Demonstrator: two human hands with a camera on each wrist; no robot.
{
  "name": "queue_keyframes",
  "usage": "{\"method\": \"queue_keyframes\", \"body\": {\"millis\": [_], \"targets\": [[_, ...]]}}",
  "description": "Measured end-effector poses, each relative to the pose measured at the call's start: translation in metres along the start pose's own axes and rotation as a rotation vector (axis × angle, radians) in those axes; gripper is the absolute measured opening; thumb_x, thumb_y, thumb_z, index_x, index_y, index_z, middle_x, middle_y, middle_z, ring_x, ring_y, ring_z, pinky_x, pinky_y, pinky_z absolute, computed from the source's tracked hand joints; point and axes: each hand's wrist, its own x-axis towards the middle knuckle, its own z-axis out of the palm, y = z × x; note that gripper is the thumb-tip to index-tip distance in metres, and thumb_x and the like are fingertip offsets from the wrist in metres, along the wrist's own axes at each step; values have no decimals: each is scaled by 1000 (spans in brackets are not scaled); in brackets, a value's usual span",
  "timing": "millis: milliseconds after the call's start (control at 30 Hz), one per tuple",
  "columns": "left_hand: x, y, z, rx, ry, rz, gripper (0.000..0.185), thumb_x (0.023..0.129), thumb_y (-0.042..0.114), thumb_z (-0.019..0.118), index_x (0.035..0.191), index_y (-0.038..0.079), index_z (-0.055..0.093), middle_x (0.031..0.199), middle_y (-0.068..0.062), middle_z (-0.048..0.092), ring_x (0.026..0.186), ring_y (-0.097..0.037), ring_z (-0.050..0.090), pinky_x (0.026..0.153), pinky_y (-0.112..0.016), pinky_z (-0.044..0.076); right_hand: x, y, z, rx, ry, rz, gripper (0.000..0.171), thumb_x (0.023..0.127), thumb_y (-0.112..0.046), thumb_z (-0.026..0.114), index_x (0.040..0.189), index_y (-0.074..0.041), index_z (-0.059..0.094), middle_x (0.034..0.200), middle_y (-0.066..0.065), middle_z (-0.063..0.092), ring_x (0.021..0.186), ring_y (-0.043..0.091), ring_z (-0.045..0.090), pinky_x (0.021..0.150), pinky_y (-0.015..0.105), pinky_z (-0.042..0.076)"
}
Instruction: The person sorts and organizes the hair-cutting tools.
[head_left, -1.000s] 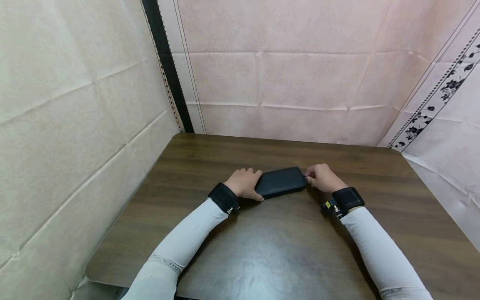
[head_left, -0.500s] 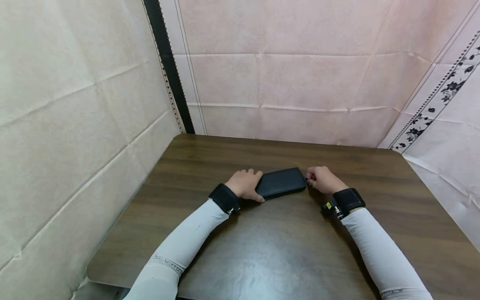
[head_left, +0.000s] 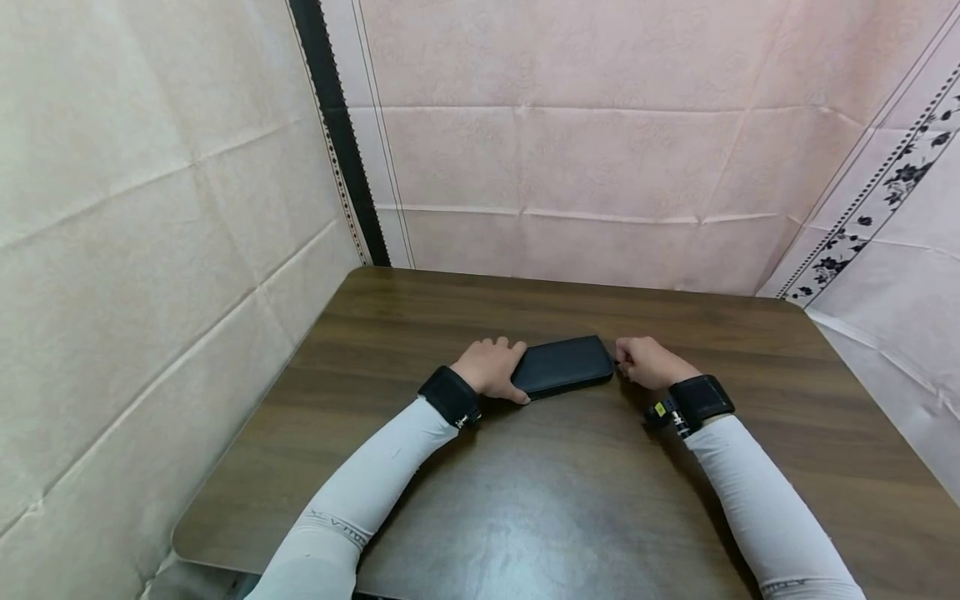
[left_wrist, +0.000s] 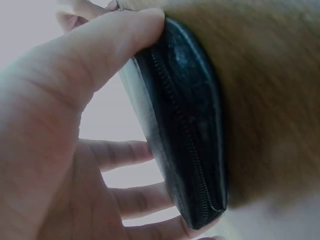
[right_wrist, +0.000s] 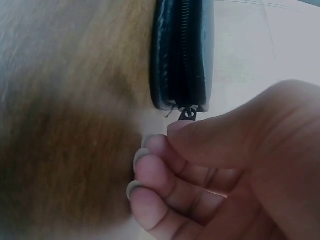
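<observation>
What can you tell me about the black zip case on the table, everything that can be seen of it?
The black zip case is long, flat and dark, and looks like leather. It lies flat on the brown wooden table. A zipper runs along its edge and appears closed. The left hand grips its left end, thumb on the near edge. The right hand pinches the small zipper pull at its right end.

Room evenly lit, soft light from overhead, no hard shadows. Dull pale glare patch on dark wood bench (head_left: 525, 533) near front edge. Faint soft shadow under sleeves. Head view sharp at centre, wide-angle bend at edges: wall seams curve, bench corners bow. Left wrist view close and soft; black zip wallet (left_wrist: 187, 125) fairly clear, background washed out bright. Right wrist view hazy, bench grain smeared, right hand (right_wrist: 225, 175) soft-focus, slightly dim.
</observation>
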Motion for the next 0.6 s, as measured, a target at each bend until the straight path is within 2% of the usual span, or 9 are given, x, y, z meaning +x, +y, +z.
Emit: {"method": "queue_keyframes", "body": {"millis": [300, 600], "targets": [[1, 1, 0, 12, -20, -8, 96, 84, 70, 72, 158, 19, 39, 145, -14, 56, 124, -33, 59, 106, -45, 50, -4, -2, -4, -19, -32, -39, 23, 89, 12, 52, 81, -9, 48, 77, 2, 54, 70, 15, 55, 61, 29, 43], [0, 2, -1, 1, -29, -10, 96, 85, 69, 73, 159, 19, 38, 146, -15, 55, 125, -33, 58, 107, -46, 48, -6, -1, -6, 37, -97, -20, 21, 91, 13, 50, 84, -7, 50, 83, 5, 61, 73, 15, 58, 62, 29, 46]]}}
